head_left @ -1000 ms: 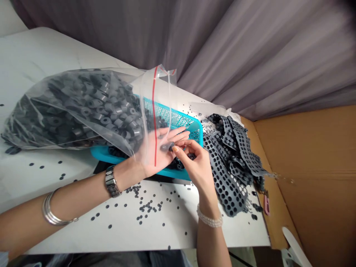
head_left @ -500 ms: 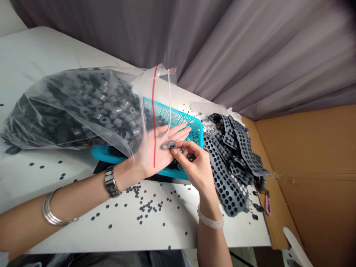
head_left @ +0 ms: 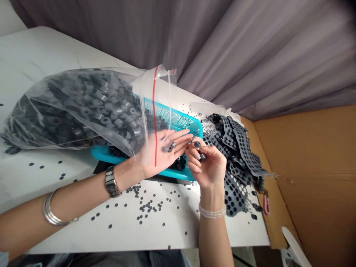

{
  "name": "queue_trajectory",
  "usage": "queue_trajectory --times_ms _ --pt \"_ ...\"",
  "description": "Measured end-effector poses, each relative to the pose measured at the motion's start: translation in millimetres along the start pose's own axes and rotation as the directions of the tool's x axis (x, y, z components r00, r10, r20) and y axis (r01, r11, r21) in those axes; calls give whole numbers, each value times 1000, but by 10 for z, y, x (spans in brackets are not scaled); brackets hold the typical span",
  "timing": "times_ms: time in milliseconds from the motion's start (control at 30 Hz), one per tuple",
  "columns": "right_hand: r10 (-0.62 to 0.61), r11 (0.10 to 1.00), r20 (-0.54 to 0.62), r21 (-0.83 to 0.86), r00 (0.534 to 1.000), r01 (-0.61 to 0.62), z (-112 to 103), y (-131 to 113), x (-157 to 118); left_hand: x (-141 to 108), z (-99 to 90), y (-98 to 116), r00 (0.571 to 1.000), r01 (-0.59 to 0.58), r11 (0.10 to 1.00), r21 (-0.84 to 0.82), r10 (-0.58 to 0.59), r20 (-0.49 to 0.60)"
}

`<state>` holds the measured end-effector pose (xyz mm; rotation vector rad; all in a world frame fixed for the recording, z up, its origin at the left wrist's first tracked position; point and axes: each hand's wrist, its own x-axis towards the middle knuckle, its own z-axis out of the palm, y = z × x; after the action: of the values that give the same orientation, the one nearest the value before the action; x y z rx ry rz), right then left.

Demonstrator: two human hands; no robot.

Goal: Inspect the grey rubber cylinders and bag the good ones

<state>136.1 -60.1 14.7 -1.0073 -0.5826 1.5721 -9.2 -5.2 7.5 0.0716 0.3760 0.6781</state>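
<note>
My left hand (head_left: 165, 151) lies palm up with its fingers stretched out, inside the mouth of a clear zip bag (head_left: 97, 105) with a red stripe. A few small grey rubber bushings (head_left: 170, 146) rest loose on that palm. The bag is full of similar short cylinders with holes. Beside the left fingertips, my right hand (head_left: 207, 163) is turned palm side up, its fingers curled round a few dark bushings (head_left: 202, 157). Below both hands stands a turquoise plastic basket (head_left: 198, 128) holding more dark pieces, partly hidden by the bag and hands.
Perforated grey rubber sheets (head_left: 236, 148) are heaped right of the basket. Small dark discs (head_left: 148, 208) are scattered over the white table (head_left: 83, 237). Cardboard (head_left: 308, 159) stands at the right, near a pink tool (head_left: 266, 204). A grey curtain (head_left: 144, 33) hangs behind.
My right hand has drawn away from the left palm, moving right, and turned to show its curled fingers with bushings in them. My left hand has shifted only slightly.
</note>
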Motion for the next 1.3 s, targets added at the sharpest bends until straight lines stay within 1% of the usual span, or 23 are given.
queue_trajectory --times_ms 100,200,300,367,467,567,633,733,800,833,933,967,1033,1100,1133,1200,1300 --pt "9 996 13 84 1000 -10 -22 -26 2 -15 -13 4 999 10 1000 20 -11 34" --pt "-32 997 -46 69 998 35 -16 -2 17 -21 -21 12 998 13 1000 13 -14 56" --pt "-137 987 -109 -100 985 127 19 53 23 -16 -27 24 998 28 1000 0 -28 58" --pt "-195 957 -97 -238 976 167 57 94 16 -16 -29 36 998 40 999 -4 -40 58" --pt "-244 888 -73 -417 967 193 117 147 0 -22 -26 55 996 38 999 -9 -38 79" --pt "-344 754 -80 -617 935 225 166 182 -5 -17 -17 67 997 36 999 20 -37 75" --pt "-397 659 -66 -715 915 234 185 195 -4 -8 -12 69 997 43 998 46 -45 64" --pt "-423 576 -30 -781 906 243 193 203 -9 -1 -8 63 997 40 997 63 -43 59" --pt "-475 507 -8 -820 880 266 187 205 -19 -6 -6 58 998 32 997 63 -36 56" --pt "-519 449 10 -848 855 282 181 206 -25 -11 -5 55 998 27 998 60 -31 58" --pt "-631 215 104 -929 769 302 159 214 -38 -20 -4 49 997 13 999 45 -16 70" --pt "-642 147 141 -942 754 302 152 218 -40 -19 -6 47 998 11 999 41 -14 69" --pt "-628 63 208 -947 750 315 147 227 -43 -10 -14 45 998 10 999 41 -12 60" --pt "-585 43 262 -935 768 352 151 231 -48 4 -28 44 998 11 999 45 -14 61" --pt "-560 57 279 -926 780 373 156 229 -51 11 -35 44 998 10 999 47 -13 66" --pt "-533 122 285 -906 797 406 163 217 -62 23 -47 46 997 5 999 49 -9 79" --pt "-534 238 239 -878 811 415 158 182 -76 26 -55 55 996 7 999 51 -11 94"
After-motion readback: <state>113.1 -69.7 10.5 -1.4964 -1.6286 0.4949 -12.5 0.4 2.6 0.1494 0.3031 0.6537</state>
